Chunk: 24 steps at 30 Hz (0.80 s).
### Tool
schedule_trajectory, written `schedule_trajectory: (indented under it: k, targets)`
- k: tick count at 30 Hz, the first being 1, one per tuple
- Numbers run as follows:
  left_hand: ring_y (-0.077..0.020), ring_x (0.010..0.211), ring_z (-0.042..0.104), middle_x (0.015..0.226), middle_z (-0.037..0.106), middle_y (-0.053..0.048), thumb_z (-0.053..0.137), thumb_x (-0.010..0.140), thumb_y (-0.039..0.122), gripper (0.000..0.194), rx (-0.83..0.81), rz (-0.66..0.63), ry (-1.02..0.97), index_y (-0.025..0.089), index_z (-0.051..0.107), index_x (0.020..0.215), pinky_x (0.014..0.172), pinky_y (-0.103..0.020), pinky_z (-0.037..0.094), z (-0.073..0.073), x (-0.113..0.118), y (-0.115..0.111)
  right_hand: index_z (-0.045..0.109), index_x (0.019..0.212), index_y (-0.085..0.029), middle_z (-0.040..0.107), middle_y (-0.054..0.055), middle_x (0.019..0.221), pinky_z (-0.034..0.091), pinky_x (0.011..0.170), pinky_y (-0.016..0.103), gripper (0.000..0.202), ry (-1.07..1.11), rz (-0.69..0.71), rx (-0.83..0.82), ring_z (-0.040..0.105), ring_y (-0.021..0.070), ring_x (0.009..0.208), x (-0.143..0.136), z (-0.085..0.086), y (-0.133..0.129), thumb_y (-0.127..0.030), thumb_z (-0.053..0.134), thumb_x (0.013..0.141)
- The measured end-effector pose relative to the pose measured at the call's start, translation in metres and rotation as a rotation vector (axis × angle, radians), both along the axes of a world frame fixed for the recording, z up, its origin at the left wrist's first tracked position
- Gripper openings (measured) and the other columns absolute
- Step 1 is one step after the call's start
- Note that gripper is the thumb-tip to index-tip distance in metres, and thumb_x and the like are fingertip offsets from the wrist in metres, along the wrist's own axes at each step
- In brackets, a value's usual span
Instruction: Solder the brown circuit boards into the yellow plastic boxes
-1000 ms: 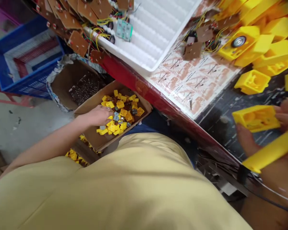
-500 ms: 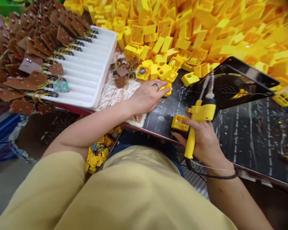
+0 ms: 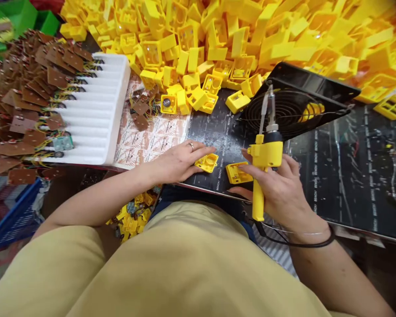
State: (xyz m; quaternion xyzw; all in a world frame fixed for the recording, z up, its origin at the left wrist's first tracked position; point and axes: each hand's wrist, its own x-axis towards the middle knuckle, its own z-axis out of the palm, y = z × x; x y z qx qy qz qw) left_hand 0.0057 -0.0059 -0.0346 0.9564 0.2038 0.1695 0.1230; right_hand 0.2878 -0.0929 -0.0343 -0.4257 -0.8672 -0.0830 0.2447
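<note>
My left hand (image 3: 181, 162) rests at the bench's front part, its fingers closed round a small yellow housing (image 3: 207, 163) with its open side up. My right hand (image 3: 277, 187) grips a yellow soldering gun (image 3: 267, 154), whose metal tip points up and away. The thumb and a finger of that same hand also reach to a second yellow housing (image 3: 238, 173), which lies on the black bench mat (image 3: 214, 127) just left of the gun. A gap of bare mat separates the two housings.
A black fan (image 3: 290, 105) leans behind the gun. Yellow housings (image 3: 191, 57) are heaped along the back. At left, brown circuit boards (image 3: 36, 97) lie on a white foam tray (image 3: 95, 110); loose boards (image 3: 140, 108) sit beside it. A blue basket (image 3: 13, 215) is below left.
My left hand has drawn back toward the bench's front edge, bringing a yellow housing from near the pile. The view has shifted. My right hand still grips the gun beside the other housing.
</note>
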Motion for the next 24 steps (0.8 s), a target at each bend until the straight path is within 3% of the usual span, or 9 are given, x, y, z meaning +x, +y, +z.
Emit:
schedule_trajectory:
  k: [2, 4, 7, 9, 11, 15, 18, 20, 24]
  targets:
    - [-0.0255, 0.108, 0.069, 0.122, 0.071, -0.017, 0.058, 0.103, 0.036, 0.050, -0.011, 0.014, 0.021, 0.009, 0.053, 0.144, 0.095, -0.037, 0.059, -0.001, 0.006, -0.005, 0.056, 0.128, -0.020, 0.075, 0.011, 0.113, 0.054, 0.091, 0.042, 0.034, 0.063, 0.082, -0.048, 0.069, 0.0286, 0.108, 0.002, -0.003, 0.005, -0.037, 0.066, 0.099]
    - [-0.0285, 0.108, 0.068, 0.122, 0.071, -0.017, 0.059, 0.101, 0.051, 0.060, 0.002, 0.046, 0.067, 0.011, 0.055, 0.145, 0.095, -0.043, 0.058, 0.002, 0.011, -0.003, 0.057, 0.127, -0.018, 0.075, 0.010, 0.104, 0.056, 0.079, 0.037, 0.034, 0.091, 0.086, -0.040, 0.071, 0.0251, 0.094, 0.002, -0.008, 0.008, -0.033, 0.068, 0.098]
    - [-0.0383, 0.130, 0.059, 0.138, 0.065, -0.021, 0.061, 0.094, 0.068, 0.077, 0.086, 0.290, 0.138, 0.014, 0.055, 0.149, 0.111, -0.058, 0.047, 0.014, 0.015, 0.024, 0.059, 0.123, -0.016, 0.074, 0.009, 0.092, 0.054, 0.068, 0.038, 0.037, 0.084, 0.040, 0.030, 0.068, 0.0236, 0.074, -0.003, -0.014, 0.013, -0.037, 0.071, 0.095]
    - [-0.0415, 0.145, 0.048, 0.153, 0.056, -0.023, 0.065, 0.095, 0.056, 0.073, 0.130, 0.533, 0.214, 0.013, 0.052, 0.153, 0.121, -0.062, 0.035, 0.025, 0.012, 0.055, 0.059, 0.122, -0.015, 0.073, 0.010, 0.092, 0.056, 0.075, 0.041, 0.038, 0.100, 0.068, 0.032, 0.070, 0.0261, 0.080, -0.011, -0.016, 0.017, -0.041, 0.070, 0.096]
    - [-0.0401, 0.144, 0.052, 0.155, 0.054, -0.023, 0.066, 0.097, 0.033, 0.063, 0.096, 0.624, 0.343, 0.011, 0.051, 0.154, 0.119, -0.059, 0.039, 0.033, 0.006, 0.085, 0.059, 0.123, -0.016, 0.074, 0.011, 0.098, 0.058, 0.085, 0.044, 0.040, 0.139, 0.136, 0.012, 0.072, 0.0291, 0.095, -0.022, -0.017, 0.022, -0.041, 0.071, 0.095]
    - [-0.0317, 0.120, 0.070, 0.135, 0.070, -0.016, 0.067, 0.095, 0.026, 0.036, 0.111, 0.512, 0.244, 0.015, 0.070, 0.130, 0.102, -0.047, 0.054, 0.029, -0.011, 0.101, 0.058, 0.121, -0.018, 0.075, 0.008, 0.099, 0.057, 0.080, 0.034, 0.026, 0.179, 0.187, 0.028, 0.072, 0.0227, 0.093, -0.034, -0.021, 0.028, -0.025, 0.067, 0.097]
    - [-0.0255, 0.119, 0.071, 0.128, 0.075, -0.012, 0.069, 0.097, 0.043, 0.034, 0.042, 0.238, 0.003, 0.017, 0.070, 0.119, 0.105, -0.044, 0.054, 0.013, -0.023, 0.070, 0.057, 0.123, -0.017, 0.075, 0.009, 0.100, 0.057, 0.076, 0.033, 0.029, 0.176, 0.126, 0.024, 0.070, 0.0215, 0.085, -0.029, -0.024, 0.027, -0.021, 0.068, 0.097]
    - [-0.0237, 0.122, 0.071, 0.128, 0.076, -0.012, 0.061, 0.103, 0.041, 0.029, -0.024, 0.052, -0.006, 0.018, 0.068, 0.119, 0.114, -0.048, 0.048, 0.004, -0.031, 0.045, 0.057, 0.127, -0.018, 0.074, 0.007, 0.095, 0.055, 0.072, 0.033, 0.033, 0.164, 0.100, 0.003, 0.068, 0.0208, 0.078, -0.024, -0.025, 0.025, -0.026, 0.069, 0.097]
    - [-0.0338, 0.144, 0.055, 0.155, 0.057, -0.022, 0.059, 0.102, 0.047, 0.055, -0.097, 0.052, 0.074, 0.016, 0.052, 0.147, 0.119, -0.056, 0.043, 0.003, -0.036, 0.018, 0.057, 0.132, -0.021, 0.075, 0.009, 0.106, 0.056, 0.089, 0.040, 0.043, 0.159, 0.108, -0.042, 0.072, 0.0251, 0.096, -0.020, -0.026, 0.024, -0.034, 0.073, 0.095]
